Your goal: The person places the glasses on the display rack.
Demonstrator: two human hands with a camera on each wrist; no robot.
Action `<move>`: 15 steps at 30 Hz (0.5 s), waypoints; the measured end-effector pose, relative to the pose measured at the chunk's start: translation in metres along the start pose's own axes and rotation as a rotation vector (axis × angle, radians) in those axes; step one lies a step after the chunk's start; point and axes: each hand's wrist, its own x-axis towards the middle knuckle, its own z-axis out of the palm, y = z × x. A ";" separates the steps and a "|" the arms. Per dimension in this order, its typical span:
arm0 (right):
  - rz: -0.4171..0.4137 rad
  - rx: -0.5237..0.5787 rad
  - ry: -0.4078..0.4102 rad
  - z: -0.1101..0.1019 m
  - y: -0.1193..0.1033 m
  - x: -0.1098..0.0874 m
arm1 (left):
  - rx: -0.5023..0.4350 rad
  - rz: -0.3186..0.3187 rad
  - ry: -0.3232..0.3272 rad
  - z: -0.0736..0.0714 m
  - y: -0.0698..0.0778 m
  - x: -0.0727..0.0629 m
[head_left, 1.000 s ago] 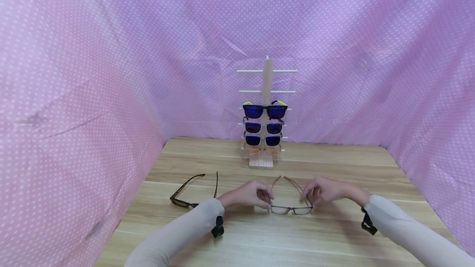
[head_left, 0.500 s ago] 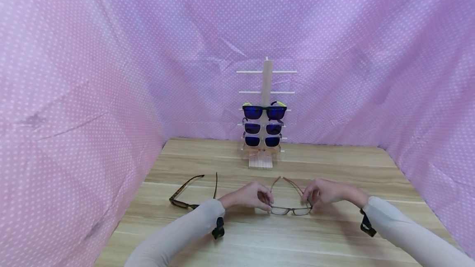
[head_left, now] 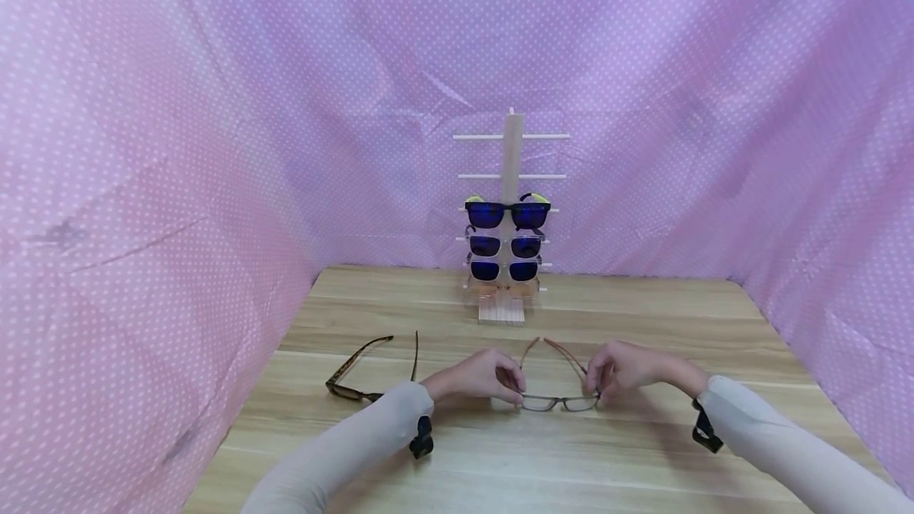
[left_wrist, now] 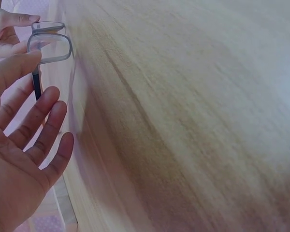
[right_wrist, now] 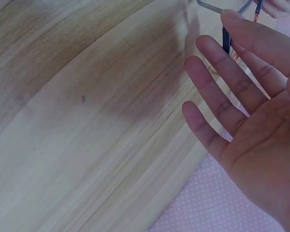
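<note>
A pair of eyeglasses [head_left: 540, 404] with a thin grey frame and clear lenses is between my two hands, its reddish-brown temples unfolded and pointing away from me. My left hand [head_left: 484, 375] pinches the left front corner by the hinge; in the left wrist view the thumb lies on the rim beside the clear lens [left_wrist: 50, 48], other fingers loosely spread. At the opposite corner, my right hand [head_left: 625, 366] pinches the hinge area between thumb and index finger. The right wrist view shows the dark temple [right_wrist: 226, 39] behind that thumb. Whether the frame touches the table cannot be told.
Dark tortoiseshell glasses [head_left: 346, 392] lie unfolded at left, partly behind the left sleeve. A wooden display rack [head_left: 512, 151] stands at the back, holding black sunglasses [head_left: 531, 216] and several other pairs below; its two upper rods are bare. Pink dotted cloth [head_left: 400, 46] encloses the wooden table [head_left: 643, 308].
The fingers of my right hand have closed in on the right hinge of the eyeglasses, and the front has risen very slightly. My left hand keeps its place.
</note>
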 end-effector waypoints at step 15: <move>-0.026 0.015 -0.003 -0.002 0.002 -0.001 | 0.017 0.022 -0.018 -0.002 0.000 0.002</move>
